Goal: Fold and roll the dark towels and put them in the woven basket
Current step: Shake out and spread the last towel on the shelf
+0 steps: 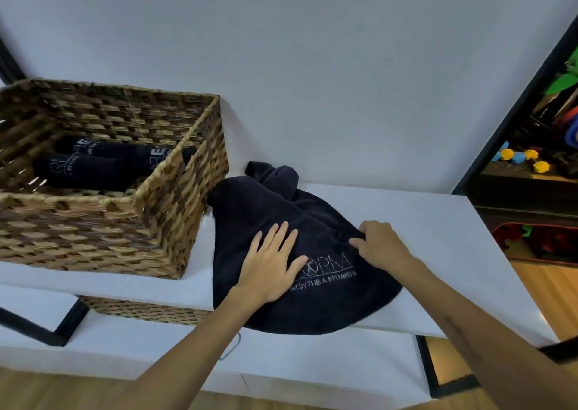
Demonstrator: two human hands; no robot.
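Note:
A dark towel (316, 303) with pale lettering lies crumpled on the white shelf (438, 215), its front edge hanging over the shelf's lip. My left hand (269, 262) presses flat on the towel's middle, fingers straight and spread. My right hand (380, 245) grips a fold of the towel at its right edge, fingers curled into the cloth. To the left stands the woven basket (175, 196), open-topped, with two rolled dark towels (90, 167) lying inside on its bottom.
A white wall rises right behind the shelf. A second woven basket (140, 311) sits on the lower shelf under the first. Black frame bars (431, 369) run below. To the right lie a wooden floor and coloured toys (519, 159).

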